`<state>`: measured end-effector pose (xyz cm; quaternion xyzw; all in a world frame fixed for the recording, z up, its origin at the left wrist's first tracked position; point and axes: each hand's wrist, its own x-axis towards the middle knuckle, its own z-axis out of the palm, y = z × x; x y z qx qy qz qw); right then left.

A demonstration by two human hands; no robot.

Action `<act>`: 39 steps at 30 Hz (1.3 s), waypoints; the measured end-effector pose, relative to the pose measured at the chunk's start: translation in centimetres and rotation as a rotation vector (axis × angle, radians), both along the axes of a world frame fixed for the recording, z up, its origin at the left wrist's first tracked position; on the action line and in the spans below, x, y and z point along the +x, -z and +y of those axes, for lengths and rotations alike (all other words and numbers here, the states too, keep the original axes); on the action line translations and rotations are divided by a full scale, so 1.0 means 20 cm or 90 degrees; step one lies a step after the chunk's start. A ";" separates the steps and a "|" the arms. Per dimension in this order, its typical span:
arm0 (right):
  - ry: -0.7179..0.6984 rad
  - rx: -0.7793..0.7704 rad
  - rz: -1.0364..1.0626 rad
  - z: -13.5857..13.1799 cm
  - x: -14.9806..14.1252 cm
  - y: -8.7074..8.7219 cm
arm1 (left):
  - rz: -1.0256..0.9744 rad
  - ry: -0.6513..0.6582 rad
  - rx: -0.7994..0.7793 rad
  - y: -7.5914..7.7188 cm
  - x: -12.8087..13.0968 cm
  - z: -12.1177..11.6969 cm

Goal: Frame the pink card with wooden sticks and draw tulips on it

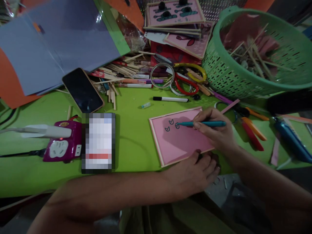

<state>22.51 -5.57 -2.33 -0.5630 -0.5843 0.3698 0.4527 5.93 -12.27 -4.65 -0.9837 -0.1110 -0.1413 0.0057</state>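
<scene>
Gripping a teal pen in the right hand, right of centre in the frame, closing the fingers on its barrel and placing the tip at one of three small dark outlines on a wood-edged pink panel. Laying the left hand at the panel's lower edge, curling the fingers loosely; being unable to tell whether clamping the edge. Noting on the green surface, just above the panel, a black-capped white marker and a small translucent cap. Observing a dark phone, a lit, pixelated screen and a magenta power adapter at left. Recording wooden sticks at upper centre, below and left of stacked framed pictures. Finding a green basket at upper right, containing sticks and pink scraps, and a blue tool at the right edge.
</scene>
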 end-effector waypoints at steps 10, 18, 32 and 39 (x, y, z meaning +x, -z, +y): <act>-0.008 -0.005 0.002 -0.01 0.00 0.01 | 0.012 0.004 0.006 0.01 0.00 -0.01; -0.004 -0.007 -0.004 -0.01 -0.01 0.00 | 0.017 0.008 -0.003 -0.01 0.00 0.00; -0.018 -0.007 -0.026 0.00 0.00 0.01 | 0.010 0.003 -0.002 0.00 0.00 0.00; -0.024 -0.017 -0.024 0.00 0.00 0.00 | 0.010 0.005 -0.001 0.00 0.00 0.00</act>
